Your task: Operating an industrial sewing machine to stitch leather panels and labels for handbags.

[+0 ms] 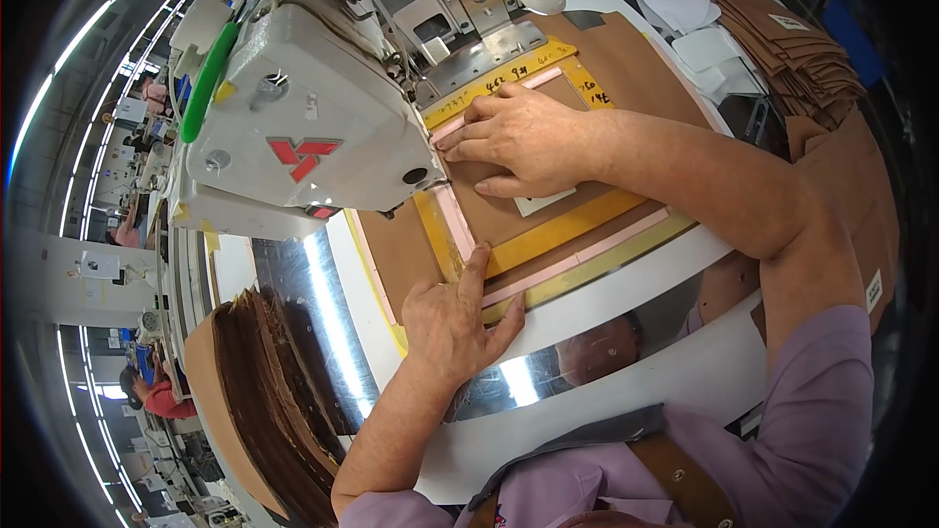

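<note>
Under the sewing machine head (303, 117) lies a yellow template frame (567, 238) with handwritten marks, over a larger brown panel (650, 68). Inside the frame is a smaller brown piece (486, 212) edged with pale pink strips. My right hand (533, 142) rests on this piece near its far edge, fingers stretched toward the machine and partly over the pink strip. A white label (544, 202) shows beside its thumb. My left hand (452, 323) presses its index finger at the frame's near left corner, thumb spread along the near edge. Neither hand grips anything.
A thick stack of brown pieces (264, 401) stands at the left. Another brown stack (782, 44) lies at the far right beside crumpled white sheets (675, 5). The machine head and its metal clamp bar (484, 64) border the far side. Other people work in the background left.
</note>
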`<control>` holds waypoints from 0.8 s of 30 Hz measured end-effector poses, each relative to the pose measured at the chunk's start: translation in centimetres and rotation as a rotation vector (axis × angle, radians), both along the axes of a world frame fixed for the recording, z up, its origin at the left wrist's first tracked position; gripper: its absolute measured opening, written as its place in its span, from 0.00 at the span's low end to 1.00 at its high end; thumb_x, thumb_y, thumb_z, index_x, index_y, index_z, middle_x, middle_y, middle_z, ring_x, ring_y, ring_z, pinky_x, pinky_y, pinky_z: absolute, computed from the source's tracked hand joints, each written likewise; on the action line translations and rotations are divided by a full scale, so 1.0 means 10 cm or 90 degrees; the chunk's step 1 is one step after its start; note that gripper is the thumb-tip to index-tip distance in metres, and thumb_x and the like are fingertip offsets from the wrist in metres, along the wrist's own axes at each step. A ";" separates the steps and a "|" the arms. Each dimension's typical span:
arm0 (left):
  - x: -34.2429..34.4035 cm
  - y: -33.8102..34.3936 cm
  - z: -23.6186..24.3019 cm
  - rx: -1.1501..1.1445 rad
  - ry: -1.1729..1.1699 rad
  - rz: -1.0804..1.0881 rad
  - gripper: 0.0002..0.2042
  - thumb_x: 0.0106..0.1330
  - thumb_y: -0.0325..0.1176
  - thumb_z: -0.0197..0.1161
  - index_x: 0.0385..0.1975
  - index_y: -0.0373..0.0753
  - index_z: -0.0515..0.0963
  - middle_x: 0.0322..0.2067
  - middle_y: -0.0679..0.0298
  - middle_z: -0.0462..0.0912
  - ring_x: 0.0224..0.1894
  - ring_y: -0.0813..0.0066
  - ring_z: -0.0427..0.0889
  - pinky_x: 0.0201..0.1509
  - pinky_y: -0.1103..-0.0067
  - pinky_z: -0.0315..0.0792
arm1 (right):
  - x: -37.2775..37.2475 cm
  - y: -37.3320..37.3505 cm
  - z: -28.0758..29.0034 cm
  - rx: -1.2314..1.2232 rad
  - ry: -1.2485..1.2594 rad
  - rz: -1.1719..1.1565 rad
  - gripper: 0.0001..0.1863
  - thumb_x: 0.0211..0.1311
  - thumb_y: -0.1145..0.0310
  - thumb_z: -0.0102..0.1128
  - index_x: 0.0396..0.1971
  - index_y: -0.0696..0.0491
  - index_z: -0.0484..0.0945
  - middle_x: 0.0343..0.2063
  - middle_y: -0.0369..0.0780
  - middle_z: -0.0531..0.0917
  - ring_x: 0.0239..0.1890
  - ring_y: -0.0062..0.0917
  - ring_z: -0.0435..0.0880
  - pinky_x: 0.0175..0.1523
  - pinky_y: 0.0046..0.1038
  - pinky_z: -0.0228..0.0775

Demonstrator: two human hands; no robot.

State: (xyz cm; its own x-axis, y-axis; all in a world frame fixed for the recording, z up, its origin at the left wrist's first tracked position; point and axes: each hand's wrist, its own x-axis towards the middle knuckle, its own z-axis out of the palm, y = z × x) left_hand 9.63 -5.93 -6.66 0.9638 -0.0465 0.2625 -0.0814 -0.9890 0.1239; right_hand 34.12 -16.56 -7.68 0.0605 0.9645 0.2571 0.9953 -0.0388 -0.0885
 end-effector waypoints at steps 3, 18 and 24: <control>-0.07 -0.06 0.02 -0.014 -0.018 -0.013 0.33 0.56 0.43 0.72 0.59 0.30 0.76 0.15 0.63 0.78 0.16 0.63 0.77 0.29 0.71 0.70 | -0.06 -0.04 0.00 0.008 -0.008 0.012 0.28 0.70 0.48 0.54 0.61 0.50 0.79 0.54 0.37 0.83 0.60 0.29 0.75 0.63 0.37 0.63; -0.37 -0.29 0.07 -0.007 0.016 -0.024 0.34 0.56 0.45 0.75 0.57 0.27 0.76 0.18 0.68 0.79 0.15 0.70 0.76 0.30 0.74 0.69 | -0.46 -0.31 -0.07 0.032 -0.029 0.020 0.29 0.70 0.51 0.57 0.64 0.53 0.77 0.63 0.38 0.77 0.64 0.26 0.73 0.68 0.35 0.61; 0.16 -0.03 0.20 -0.086 0.026 -0.051 0.27 0.61 0.45 0.72 0.53 0.31 0.77 0.55 0.50 0.77 0.54 0.50 0.78 0.55 0.63 0.70 | -0.48 -0.37 -0.07 0.034 -0.029 0.021 0.30 0.70 0.50 0.56 0.65 0.54 0.75 0.65 0.39 0.75 0.64 0.27 0.73 0.69 0.34 0.61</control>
